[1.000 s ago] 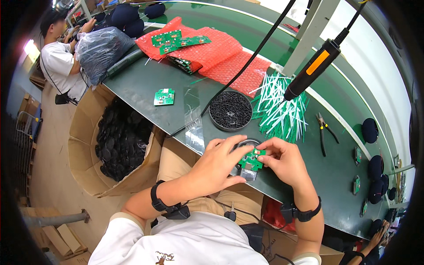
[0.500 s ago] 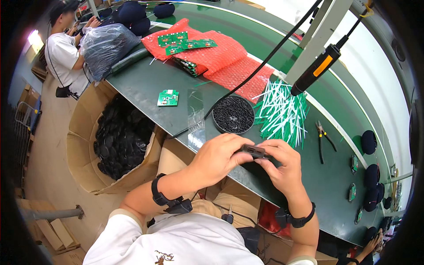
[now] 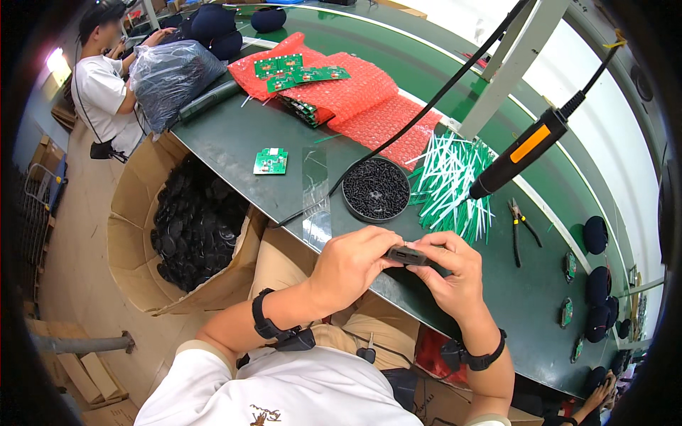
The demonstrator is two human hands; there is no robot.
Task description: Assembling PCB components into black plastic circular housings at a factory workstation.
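Note:
Both my hands hold a small black plastic housing (image 3: 406,255) with a slot in its edge, above the front edge of the green table. My left hand (image 3: 353,263) pinches its left end, and my right hand (image 3: 452,268) grips the right end between thumb and fingers. What lies inside the housing is hidden. Just beyond my hands sits a round dish of small black screws (image 3: 376,189). To its right is a heap of white and green strips (image 3: 455,186), with an electric screwdriver (image 3: 518,155) hanging over it. A single green circuit board (image 3: 271,161) lies to the left.
Red bubble wrap (image 3: 383,92) bears several circuit boards. Pliers (image 3: 524,231) lie to the right, near dark round pads (image 3: 598,284). A cardboard box (image 3: 135,234) of black discs stands at the left. A black cable crosses the table. Another person (image 3: 106,85) works at far left.
My hands have come slightly nearer to me with the housing, which is tilted a little differently. The hanging screwdriver has swung right and down.

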